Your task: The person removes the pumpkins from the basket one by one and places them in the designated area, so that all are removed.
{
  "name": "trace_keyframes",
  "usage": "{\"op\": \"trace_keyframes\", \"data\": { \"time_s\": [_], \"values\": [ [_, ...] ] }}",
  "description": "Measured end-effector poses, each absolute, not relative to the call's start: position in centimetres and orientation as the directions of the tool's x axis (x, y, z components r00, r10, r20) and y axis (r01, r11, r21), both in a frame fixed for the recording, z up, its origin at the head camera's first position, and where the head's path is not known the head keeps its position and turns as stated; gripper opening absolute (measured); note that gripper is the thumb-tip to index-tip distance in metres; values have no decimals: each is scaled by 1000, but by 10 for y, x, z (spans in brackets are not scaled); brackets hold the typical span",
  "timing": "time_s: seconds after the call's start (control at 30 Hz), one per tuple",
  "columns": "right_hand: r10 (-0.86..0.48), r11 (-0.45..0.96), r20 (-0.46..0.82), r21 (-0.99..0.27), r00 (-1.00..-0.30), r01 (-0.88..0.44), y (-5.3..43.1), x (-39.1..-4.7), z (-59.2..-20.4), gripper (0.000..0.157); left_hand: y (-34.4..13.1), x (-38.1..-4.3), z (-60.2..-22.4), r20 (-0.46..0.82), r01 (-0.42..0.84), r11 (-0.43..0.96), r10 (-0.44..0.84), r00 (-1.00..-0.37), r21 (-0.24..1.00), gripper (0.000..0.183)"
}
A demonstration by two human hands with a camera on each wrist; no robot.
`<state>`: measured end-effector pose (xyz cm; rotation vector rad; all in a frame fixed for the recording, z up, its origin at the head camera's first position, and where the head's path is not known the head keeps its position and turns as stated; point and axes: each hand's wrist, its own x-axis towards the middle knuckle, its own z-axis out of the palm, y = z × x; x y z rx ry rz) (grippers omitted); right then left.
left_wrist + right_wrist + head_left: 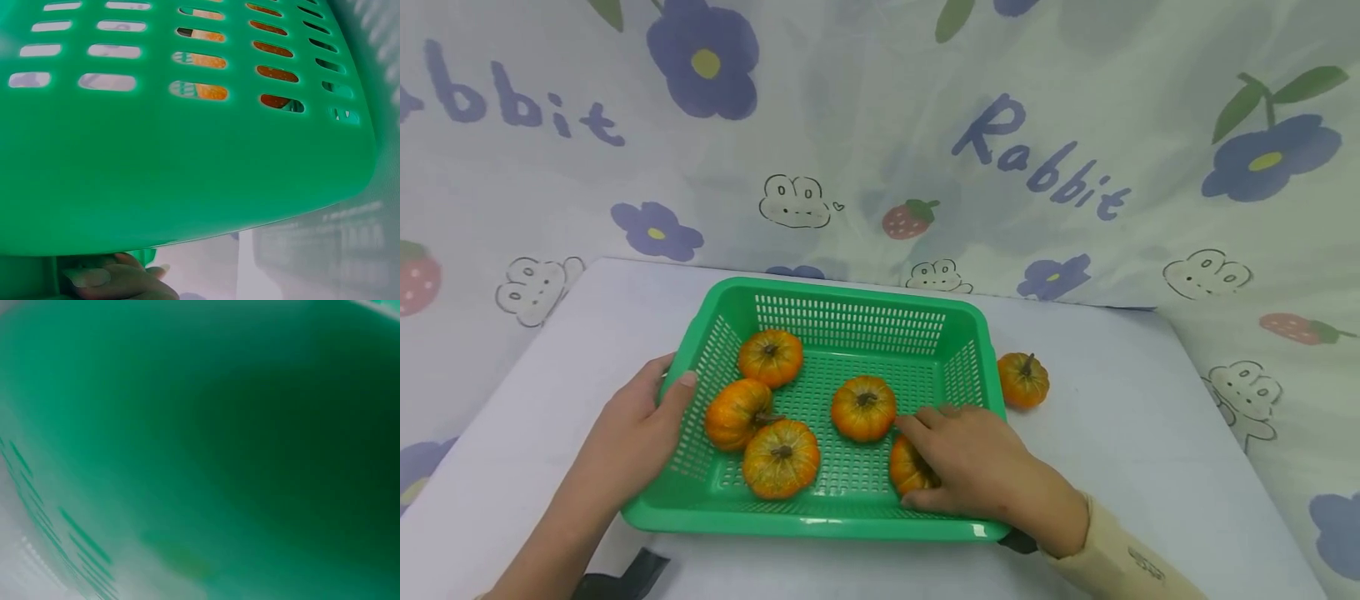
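A green plastic basket (820, 527) with slotted walls sits on the white table, holding several small orange pumpkins. My left hand (632, 433) grips its left rim, thumb on top; in the left wrist view the fingers (125, 279) show below the green wall (187, 169). Inside the front right corner, my right hand (981, 458) holds a pumpkin (908, 471), its fingers curled over and partly hiding it. Another pumpkin (863, 408) lies just left of those fingertips. The right wrist view is filled by blurred green basket wall (94, 419).
Three more pumpkins cluster at the basket's left side, one of them the front pumpkin (781, 460). Outside the right wall, a single pumpkin (1024, 381) rests on the table (1120, 450). A printed cloth (850, 125) hangs behind the table's back edge.
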<state>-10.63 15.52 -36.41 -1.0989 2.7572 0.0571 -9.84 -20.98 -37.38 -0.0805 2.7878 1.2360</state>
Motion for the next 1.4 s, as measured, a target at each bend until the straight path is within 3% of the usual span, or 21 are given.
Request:
{"op": "trace_keyframes", "data": {
  "time_s": [0.5,0.73,1.03,1.4],
  "values": [
    [-667,739,-144,1,-731,-674,154,-106,-366,76,-210,-99,-375,-98,-84,678,-18,-995,731,67],
    [-657,743,-131,49,-742,-667,155,-105,-366,87,-209,-99,-375,-91,-81,683,-22,-996,726,67],
    [-665,746,-79,-10,-743,-666,156,-103,-365,76,-208,-98,-373,-86,-77,684,-22,-996,725,67],
    [-678,735,-49,-54,-734,-676,157,-104,-366,75,-207,-97,-373,-79,-74,677,-23,-997,732,67]
  ]
}}
